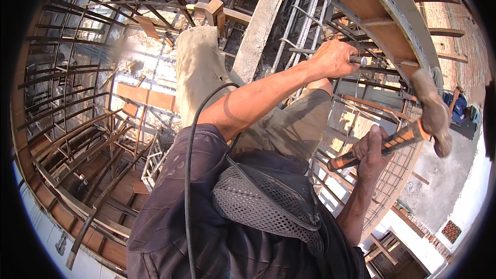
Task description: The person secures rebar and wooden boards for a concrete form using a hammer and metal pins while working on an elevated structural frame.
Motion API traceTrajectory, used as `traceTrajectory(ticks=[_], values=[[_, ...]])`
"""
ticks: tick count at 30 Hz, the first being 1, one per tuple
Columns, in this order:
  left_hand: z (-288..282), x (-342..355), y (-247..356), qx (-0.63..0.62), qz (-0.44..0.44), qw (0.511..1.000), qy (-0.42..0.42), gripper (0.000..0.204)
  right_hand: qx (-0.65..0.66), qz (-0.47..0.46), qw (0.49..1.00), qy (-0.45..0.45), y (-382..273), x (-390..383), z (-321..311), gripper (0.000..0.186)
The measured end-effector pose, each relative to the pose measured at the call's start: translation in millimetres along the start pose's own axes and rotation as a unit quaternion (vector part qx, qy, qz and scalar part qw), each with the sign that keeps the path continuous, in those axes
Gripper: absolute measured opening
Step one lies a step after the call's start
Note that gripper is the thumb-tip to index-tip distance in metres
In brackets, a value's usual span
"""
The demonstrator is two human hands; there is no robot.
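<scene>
My left arm reaches across my lap, and my left hand (335, 58) is closed around a metal rod (357, 60) with a round, flat end. The rod's thinner end sticks out past the other side of the fist, close to a cage of steel reinforcing bars (305, 20). To the right, my right hand (371, 151) grips a hammer (403, 135) by its orange and black handle. The worn metal head is raised, up and to the right of that hand, apart from the rod.
A concrete beam (262, 28) runs beside the bar cage, near my knee. Curved wooden formwork (398, 31) arcs at the upper right. Wooden props and poles (67, 72) fill the drop at left. A black cable (189, 191) and mesh bag (263, 201) lie against my body.
</scene>
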State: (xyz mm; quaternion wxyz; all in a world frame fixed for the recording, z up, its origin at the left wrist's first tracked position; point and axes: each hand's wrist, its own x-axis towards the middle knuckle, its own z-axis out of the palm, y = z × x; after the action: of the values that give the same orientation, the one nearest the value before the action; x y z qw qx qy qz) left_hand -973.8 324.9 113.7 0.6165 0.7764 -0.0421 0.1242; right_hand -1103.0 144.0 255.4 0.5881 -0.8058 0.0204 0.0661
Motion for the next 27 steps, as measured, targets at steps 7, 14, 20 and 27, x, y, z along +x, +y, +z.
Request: traceTrajectory(ticks=[7, 14, 20, 27], values=[[-7, -4, -4, 0.019, 0.007, 1.0, 0.008, 0.028, -0.006, 0.035, 0.999, 0.019, -49, -16, -13, 0.024], [-6, -5, -6, 0.038, -0.005, 0.999, -0.005, 0.029, 0.103, -0.419, 0.902, 0.009, -149, -6, -44, 0.038], [-4, -7, -10, 0.043, 0.023, 0.999, -0.02, 0.029, -0.119, 0.184, 0.976, -0.012, 0, -10, 9, 0.025], [-11, -9, -2, 0.035, -0.01, 0.999, -0.018, 0.029, 0.012, -0.108, 0.994, 0.021, -88, -21, -35, 0.027]])
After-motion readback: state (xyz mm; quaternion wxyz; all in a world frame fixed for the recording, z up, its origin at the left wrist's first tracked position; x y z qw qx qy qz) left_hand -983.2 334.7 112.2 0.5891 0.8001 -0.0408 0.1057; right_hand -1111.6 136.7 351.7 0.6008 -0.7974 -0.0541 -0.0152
